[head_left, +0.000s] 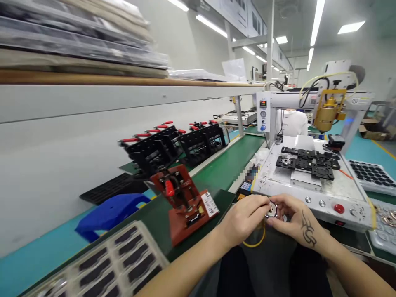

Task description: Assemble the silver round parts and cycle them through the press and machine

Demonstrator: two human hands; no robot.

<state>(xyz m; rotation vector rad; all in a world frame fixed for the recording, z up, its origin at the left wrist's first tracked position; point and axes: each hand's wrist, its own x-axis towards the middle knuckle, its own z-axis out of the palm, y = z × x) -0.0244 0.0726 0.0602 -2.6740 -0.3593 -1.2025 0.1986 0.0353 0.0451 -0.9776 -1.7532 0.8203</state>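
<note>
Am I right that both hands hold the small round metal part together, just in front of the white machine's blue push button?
Not quite. In the head view the left hand and right hand do pinch the small round metal part together, but the push button on the white machine is red, not blue.

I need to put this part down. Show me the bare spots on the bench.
Both hands, left hand and right hand, pinch a small round metal part. Free: the green conveyor belt, between the black clamp fixtures and the white machine base. Crowded: the red toggle-clamp jig and the tray of dark pads fill the near left.
</note>
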